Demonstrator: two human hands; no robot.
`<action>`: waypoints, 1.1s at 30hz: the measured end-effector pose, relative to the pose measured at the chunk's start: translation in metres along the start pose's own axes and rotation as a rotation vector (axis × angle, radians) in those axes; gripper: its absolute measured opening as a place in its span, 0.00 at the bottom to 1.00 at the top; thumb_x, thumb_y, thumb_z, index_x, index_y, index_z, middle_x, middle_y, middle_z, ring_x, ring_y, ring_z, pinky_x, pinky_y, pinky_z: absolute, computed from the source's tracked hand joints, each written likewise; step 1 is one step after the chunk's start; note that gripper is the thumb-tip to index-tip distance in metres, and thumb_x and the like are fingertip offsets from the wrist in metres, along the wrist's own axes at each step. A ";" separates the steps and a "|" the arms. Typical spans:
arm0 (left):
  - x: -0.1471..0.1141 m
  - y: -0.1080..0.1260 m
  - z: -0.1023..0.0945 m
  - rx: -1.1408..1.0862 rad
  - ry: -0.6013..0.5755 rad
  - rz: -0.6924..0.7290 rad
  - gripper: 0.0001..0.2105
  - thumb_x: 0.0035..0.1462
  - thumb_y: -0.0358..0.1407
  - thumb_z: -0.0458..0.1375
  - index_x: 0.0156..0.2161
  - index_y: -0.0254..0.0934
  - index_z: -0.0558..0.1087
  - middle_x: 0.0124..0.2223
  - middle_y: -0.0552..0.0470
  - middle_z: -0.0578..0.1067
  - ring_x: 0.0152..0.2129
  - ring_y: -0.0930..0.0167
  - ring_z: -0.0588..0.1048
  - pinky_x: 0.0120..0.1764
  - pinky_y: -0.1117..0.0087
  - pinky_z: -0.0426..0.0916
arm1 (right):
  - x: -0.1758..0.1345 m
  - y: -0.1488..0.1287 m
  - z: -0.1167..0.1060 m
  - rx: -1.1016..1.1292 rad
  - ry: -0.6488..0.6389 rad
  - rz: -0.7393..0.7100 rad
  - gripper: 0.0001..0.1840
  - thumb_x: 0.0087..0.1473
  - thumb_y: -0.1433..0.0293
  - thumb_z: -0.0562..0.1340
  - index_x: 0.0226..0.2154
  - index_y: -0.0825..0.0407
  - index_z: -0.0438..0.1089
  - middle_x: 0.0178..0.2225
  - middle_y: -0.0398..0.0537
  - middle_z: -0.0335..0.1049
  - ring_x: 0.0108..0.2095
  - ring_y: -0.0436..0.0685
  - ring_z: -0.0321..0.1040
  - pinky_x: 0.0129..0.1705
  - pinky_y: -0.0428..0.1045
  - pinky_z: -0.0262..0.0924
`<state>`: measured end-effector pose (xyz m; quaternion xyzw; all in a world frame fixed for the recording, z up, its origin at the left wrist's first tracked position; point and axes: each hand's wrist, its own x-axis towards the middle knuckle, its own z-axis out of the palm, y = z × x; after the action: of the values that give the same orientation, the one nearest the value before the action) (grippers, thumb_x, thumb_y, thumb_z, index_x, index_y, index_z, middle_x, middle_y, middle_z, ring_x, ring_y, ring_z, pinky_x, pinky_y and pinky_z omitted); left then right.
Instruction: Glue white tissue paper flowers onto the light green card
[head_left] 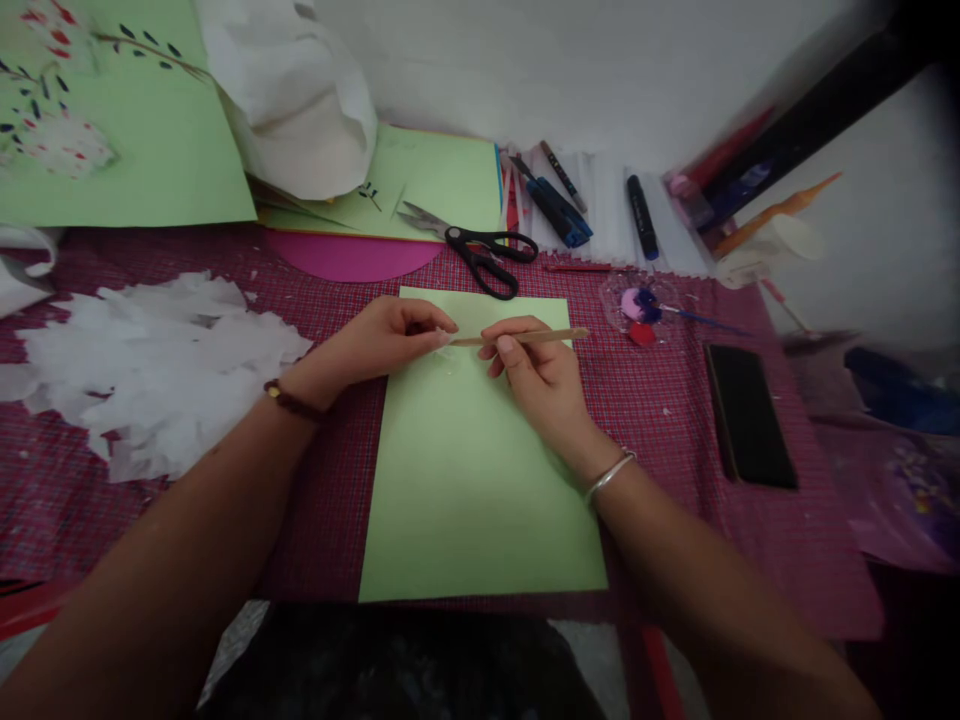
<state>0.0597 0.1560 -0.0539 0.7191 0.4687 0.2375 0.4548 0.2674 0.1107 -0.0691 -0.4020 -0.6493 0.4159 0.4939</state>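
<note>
A sheet of light green paper [480,480] lies upright before me on the checked tablecloth. Over its upper part, my right hand [536,375] grips a thin wooden stick [551,336] like a pen, its narrow end pointing left. That end meets the fingertips of my left hand [397,335], whose thumb and forefinger are pinched together. Something small and whitish shows at the left thumb tip, too small to name. Below the stick's end, a faint shiny smear [448,362] marks the paper. Left of my left hand spreads a heap of white tissue pieces [165,370].
Black-handled scissors [491,250] lie just beyond the paper. Farther back are a blue utility knife [555,210], a black marker [642,215] and a crumpled white sheet [300,110]. On the right are a paint palette [637,305] with a brush and a phone [750,415].
</note>
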 end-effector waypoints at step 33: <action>0.007 -0.001 0.007 -0.055 0.111 -0.030 0.05 0.50 0.34 0.59 0.29 0.34 0.73 0.25 0.53 0.71 0.22 0.75 0.65 0.26 0.72 0.57 | -0.003 0.000 -0.006 -0.081 0.024 -0.001 0.12 0.64 0.60 0.55 0.37 0.48 0.69 0.29 0.41 0.68 0.26 0.47 0.66 0.27 0.46 0.62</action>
<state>0.0674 0.1594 -0.0588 0.6849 0.4973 0.2831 0.4511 0.2742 0.1090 -0.0693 -0.4262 -0.6598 0.3844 0.4850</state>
